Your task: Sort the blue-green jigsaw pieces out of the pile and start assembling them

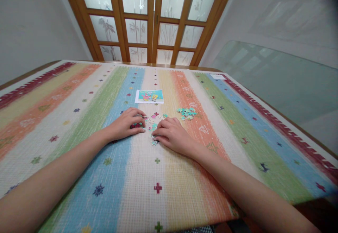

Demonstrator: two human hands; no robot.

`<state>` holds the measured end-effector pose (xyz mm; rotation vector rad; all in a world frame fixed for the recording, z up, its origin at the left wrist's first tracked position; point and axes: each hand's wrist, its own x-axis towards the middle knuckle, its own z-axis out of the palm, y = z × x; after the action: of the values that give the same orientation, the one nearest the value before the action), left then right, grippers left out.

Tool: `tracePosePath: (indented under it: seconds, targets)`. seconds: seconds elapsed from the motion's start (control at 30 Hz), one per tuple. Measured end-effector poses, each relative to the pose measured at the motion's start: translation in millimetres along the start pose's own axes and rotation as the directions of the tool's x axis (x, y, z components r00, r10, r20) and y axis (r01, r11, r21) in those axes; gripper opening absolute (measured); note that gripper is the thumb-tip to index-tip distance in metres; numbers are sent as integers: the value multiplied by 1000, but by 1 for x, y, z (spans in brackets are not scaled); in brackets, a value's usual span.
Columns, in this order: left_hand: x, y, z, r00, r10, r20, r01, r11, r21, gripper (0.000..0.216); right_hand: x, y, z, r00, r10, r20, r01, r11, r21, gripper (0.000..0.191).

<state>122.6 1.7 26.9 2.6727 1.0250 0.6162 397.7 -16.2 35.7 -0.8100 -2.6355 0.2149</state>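
Observation:
My left hand (pixel 129 121) rests on the tablecloth with its fingers curved and the thumb apart from them. A dark red patch shows in the gap; I cannot tell whether it is print or a piece. Between the hands lie several small jigsaw puzzle pieces (pixel 154 126) in teal, pink and white, loosely scattered. My right hand (pixel 171 132) is bent over their right side, thumb and forefinger close together at a puzzle piece (pixel 153 137). Part of the pieces is hidden under its fingers. Just right of that hand sits a heap of teal puzzle pieces (pixel 187 113).
A printed picture card (pixel 149 96) with cartoon figures lies flat beyond the hands. The striped tablecloth (pixel 142 180) covers the table. A small white paper (pixel 218 76) lies at the far right. Wooden glass-paned doors (pixel 153 18) stand behind the table.

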Motion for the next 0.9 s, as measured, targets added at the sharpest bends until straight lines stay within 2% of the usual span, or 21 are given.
tracePosePath:
  seconds: [0.1,0.3,0.43,0.63,0.9]
  targets:
    - [3,2,2,998,37,-49,-35,998,50,23,-1,2,1,1000,5,-4,-5,1000,-1,13]
    - [9,12,9,984,138,-112,-101,953,285,26,1,1,5,997,-70,-28,66,990,-124,16]
    - [10,23,13,979,151,-136,-94,931,353,29,1,1,4,995,-98,-14,94,982,-165,17]
    - [11,38,18,984,133,-116,-87,937,337,32,3,-1,4,998,-56,-10,53,982,-179,20]
    - [11,29,21,962,38,-271,16,981,196,28,5,-7,6,998,-66,-7,62,969,-241,18]
